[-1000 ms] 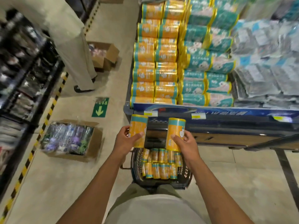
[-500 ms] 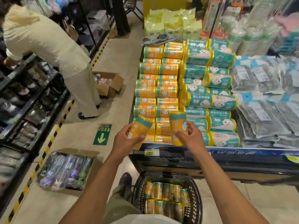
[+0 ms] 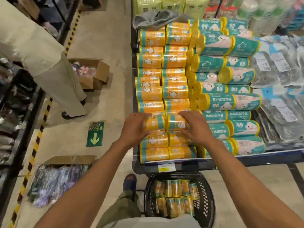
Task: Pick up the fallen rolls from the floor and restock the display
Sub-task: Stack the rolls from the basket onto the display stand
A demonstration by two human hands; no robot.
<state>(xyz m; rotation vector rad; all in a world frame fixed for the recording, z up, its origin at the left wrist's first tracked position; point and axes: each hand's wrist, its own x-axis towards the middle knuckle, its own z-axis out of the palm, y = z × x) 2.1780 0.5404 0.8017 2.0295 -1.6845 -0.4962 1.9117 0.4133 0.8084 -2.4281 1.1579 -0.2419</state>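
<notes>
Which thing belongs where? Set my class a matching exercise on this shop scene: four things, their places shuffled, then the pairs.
Things:
1. black basket
2. teal rolls
3. green arrow sign
4. grey cloth

Places:
A. draped over the display's far end
B. flat on the floor, left of the display
C. on the floor below the display's front edge
D. stacked right of the orange rolls

Pairs: 1-C, 2-D, 3-B, 4-A

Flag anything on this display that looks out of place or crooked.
A crumpled grey cloth lies on the far end of the orange rolls, where it does not belong. The teal rolls lie jumbled, several skewed with yellow ends turned outward. The orange rows look tidy.
</notes>
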